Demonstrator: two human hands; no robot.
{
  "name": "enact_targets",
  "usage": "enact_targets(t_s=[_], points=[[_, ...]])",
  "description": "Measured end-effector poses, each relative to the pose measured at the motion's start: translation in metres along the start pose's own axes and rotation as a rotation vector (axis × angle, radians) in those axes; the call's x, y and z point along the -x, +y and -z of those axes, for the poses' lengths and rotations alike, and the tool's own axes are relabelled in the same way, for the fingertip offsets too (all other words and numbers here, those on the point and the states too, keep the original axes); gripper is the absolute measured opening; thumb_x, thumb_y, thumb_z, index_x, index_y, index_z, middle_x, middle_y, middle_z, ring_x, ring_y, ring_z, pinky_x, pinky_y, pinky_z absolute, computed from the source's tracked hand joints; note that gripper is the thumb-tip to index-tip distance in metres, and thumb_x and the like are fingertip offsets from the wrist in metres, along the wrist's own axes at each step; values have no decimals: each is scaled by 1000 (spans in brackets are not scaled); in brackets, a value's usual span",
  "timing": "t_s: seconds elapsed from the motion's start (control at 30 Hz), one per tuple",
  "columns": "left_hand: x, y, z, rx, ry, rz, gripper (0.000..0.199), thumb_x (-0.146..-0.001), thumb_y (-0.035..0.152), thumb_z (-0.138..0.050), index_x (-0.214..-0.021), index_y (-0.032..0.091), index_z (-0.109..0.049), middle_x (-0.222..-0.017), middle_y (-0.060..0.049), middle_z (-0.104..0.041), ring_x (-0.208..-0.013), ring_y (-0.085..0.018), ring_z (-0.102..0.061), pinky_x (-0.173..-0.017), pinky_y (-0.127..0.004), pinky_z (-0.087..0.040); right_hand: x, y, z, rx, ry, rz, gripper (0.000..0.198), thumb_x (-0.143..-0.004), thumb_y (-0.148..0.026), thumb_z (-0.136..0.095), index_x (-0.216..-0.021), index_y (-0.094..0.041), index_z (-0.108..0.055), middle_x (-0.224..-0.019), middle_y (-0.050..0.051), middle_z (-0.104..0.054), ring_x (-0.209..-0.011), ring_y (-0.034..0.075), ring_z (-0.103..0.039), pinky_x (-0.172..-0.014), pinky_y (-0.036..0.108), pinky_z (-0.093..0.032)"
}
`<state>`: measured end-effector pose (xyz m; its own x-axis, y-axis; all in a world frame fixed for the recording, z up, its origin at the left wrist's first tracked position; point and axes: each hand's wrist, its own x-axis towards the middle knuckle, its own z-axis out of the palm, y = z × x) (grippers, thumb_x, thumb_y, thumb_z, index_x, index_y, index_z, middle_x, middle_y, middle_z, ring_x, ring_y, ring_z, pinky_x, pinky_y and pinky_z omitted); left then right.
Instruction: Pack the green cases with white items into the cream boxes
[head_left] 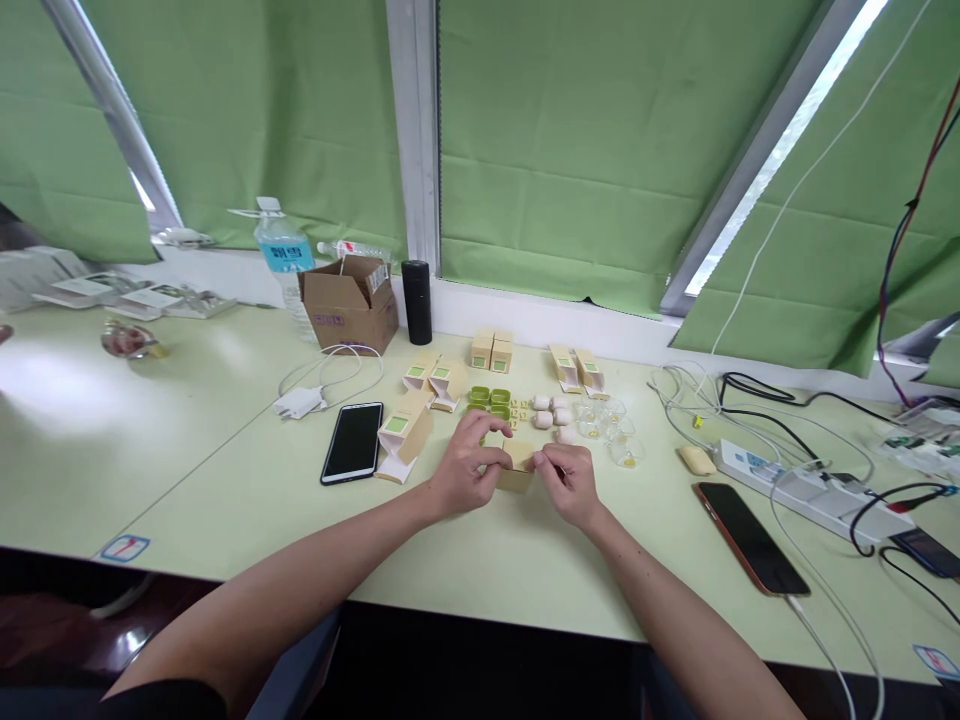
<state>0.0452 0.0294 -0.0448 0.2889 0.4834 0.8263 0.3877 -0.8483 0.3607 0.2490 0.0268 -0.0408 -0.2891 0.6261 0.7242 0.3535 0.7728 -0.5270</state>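
Note:
A small tan cardboard box (pixel 514 480) sits on the table in front of me, between my two hands. My left hand (pixel 471 465) grips its left side with curled fingers and thumb. Against the right edge of its top, my right hand (pixel 571 482) is pinched closed. Just beyond lie green small cups (pixel 490 396), tiny yellow pieces (pixel 519 412), cream-coloured small cylinders (pixel 543 419) and clear plastic covers (pixel 621 448). To the left, an opened tan box (pixel 405 430) with a green label lies on its side. My fingers hide part of the held box.
More tan boxes (pixel 492 350) stand at the back. Phones lie left (pixel 352 443) and right (pixel 750 538). A power strip (pixel 810 490) with tangled cables occupies the right side. A brown carton (pixel 351 305), a black cylinder (pixel 417 302) and a water bottle (pixel 286 262) line the wall.

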Motion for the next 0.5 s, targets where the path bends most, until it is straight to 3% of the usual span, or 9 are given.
enact_targets(t_s=[0.1,0.23,0.4,0.5], points=[[1,1,-1,10,-13,21,28,-83,1,-51,-75,21,-68,-107,-8,-65,-104,-24,-56,-90,-43,-51,0,0,-1,25,2,-5,46,-103,-33,-46,-62,-19,-61,-49,-4,-38,-45,10,-36,-50,27,-26],[0,1,-1,7,0,122,28,-86,3,-48,-97,21,-66,-108,-8,-67,-106,-24,-57,-93,-44,-51,1,-3,1,26,36,1,41,-102,-35,-47,-65,-20,-59,-50,-4,-41,-45,11,-35,-49,27,-27],[-1,-1,-1,-108,-61,237,34,-83,1,-46,-106,20,-63,-99,-7,-68,-100,-25,-59,-89,-42,-51,2,-3,5,81,-139,241,42,-97,-25,-45,-56,-23,-38,-48,-5,-30,-45,12,-25,-52,32,-19],[-1,0,0,-134,-72,247,32,-81,1,-47,-101,20,-63,-96,-6,-68,-97,-24,-60,-87,-41,-50,1,1,8,212,-207,274,41,-93,-22,-46,-55,-23,-33,-47,-4,-31,-45,13,-24,-53,33,-16]])
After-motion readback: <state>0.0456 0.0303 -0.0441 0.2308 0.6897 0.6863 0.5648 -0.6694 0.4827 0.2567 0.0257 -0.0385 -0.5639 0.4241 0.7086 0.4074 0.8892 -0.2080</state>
